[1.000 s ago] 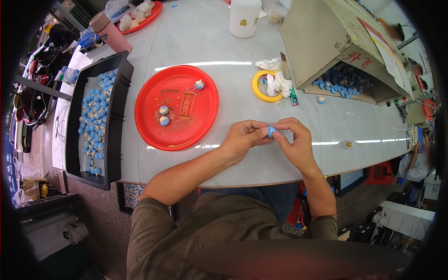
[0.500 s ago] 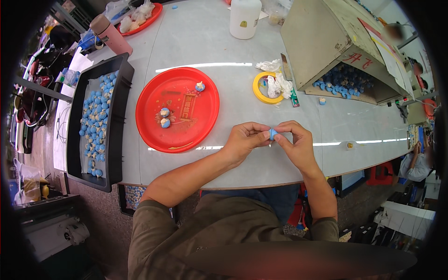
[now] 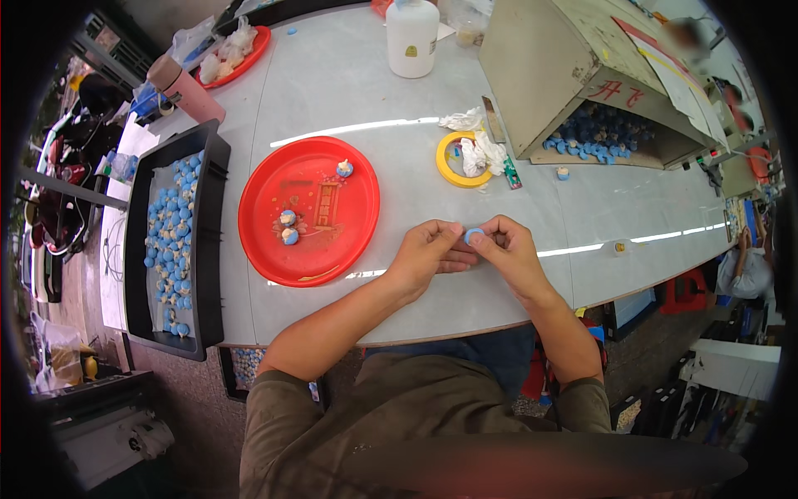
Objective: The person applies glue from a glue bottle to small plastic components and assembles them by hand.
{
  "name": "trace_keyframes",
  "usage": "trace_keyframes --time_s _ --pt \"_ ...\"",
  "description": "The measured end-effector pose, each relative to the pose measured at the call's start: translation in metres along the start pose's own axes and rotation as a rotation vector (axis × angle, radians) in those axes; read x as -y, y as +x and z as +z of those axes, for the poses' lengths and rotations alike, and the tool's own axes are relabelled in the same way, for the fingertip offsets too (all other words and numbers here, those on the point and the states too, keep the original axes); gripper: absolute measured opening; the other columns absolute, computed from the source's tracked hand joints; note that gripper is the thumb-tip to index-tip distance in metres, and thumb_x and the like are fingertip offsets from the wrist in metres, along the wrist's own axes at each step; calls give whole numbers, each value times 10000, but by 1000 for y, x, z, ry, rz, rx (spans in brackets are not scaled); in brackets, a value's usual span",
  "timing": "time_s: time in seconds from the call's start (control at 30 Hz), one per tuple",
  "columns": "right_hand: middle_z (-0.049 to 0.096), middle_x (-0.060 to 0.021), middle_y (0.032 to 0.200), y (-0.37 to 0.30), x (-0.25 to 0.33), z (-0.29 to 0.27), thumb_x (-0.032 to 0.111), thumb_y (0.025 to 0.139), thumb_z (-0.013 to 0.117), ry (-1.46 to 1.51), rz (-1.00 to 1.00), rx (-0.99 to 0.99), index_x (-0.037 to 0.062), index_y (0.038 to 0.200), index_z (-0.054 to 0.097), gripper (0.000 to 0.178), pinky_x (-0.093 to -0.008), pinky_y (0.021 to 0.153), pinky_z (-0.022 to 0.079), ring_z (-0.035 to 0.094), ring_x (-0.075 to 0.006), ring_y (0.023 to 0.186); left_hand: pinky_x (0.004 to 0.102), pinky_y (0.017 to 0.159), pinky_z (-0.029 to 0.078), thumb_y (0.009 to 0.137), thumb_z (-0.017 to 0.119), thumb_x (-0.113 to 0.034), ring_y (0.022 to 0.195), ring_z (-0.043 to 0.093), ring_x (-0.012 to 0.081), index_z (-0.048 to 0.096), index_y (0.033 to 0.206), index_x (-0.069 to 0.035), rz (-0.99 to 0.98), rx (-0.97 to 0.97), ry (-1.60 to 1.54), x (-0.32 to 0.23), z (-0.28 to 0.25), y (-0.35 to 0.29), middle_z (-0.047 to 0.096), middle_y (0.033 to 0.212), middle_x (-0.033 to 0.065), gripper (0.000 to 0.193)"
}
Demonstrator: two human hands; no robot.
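Observation:
Above the front part of the table, my right hand [image 3: 514, 256] pinches a small blue ball [image 3: 473, 235] between thumb and forefinger. Just left of it is my left hand [image 3: 426, 256], its thumb and forefinger pressed together and the other fingers stretched beneath the ball. Whatever the left fingertips pinch, if anything, is too small to make out. A round red tray [image 3: 363, 224] lies left of my hands, carrying three blue balls with cream-coloured parts: one ball [image 3: 344, 169] near its far right edge and two by its middle.
A black bin [image 3: 214, 249] with many blue balls stands at left. A grey metal box [image 3: 532, 75] at back right holds more. Between lie a yellow tape roll [image 3: 443, 170] and crumpled white tissue [image 3: 482, 155]. A white bottle [image 3: 411, 41] and pink flask [image 3: 195, 96] stand farther back.
My left thumb and forefinger have come away from the blue ball, and its other fingers have straightened. The right hand keeps the ball, now turned. The whole view has shifted slightly.

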State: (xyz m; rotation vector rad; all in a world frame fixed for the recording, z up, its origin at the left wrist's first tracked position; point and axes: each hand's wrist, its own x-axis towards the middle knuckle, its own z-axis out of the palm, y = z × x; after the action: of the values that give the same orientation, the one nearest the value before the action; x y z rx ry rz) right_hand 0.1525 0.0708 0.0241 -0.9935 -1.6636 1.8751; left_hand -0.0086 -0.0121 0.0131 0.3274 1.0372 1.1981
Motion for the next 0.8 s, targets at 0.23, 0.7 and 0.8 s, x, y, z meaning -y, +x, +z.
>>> trace_keyframes --time_s 0.23,0.7,0.8 --pt "555 -14 722 6 -1 11 280 913 677 263 177 8 36 841 574 274 -194 478 346 457 -43 547 249 670 541 966 595 -286 776 673 152 577 971 -53 19 -37 36 3 -8 3 670 906 104 234" --pt "525 -14 680 16 -15 16 312 944 626 434 271 39 90 770 511 304 -206 386 228 366 -37 458 230 626 537 927 655 -242 671 656 135 591 873 -40 131 -126 50 7 -7 9 684 830 115 219" --pt "486 25 611 14 -12 18 289 967 588 407 288 24 111 767 514 277 -209 397 224 343 -36 441 226 625 531 926 655 -236 674 656 133 591 869 -39 146 -142 65 9 -7 8 683 829 117 215"
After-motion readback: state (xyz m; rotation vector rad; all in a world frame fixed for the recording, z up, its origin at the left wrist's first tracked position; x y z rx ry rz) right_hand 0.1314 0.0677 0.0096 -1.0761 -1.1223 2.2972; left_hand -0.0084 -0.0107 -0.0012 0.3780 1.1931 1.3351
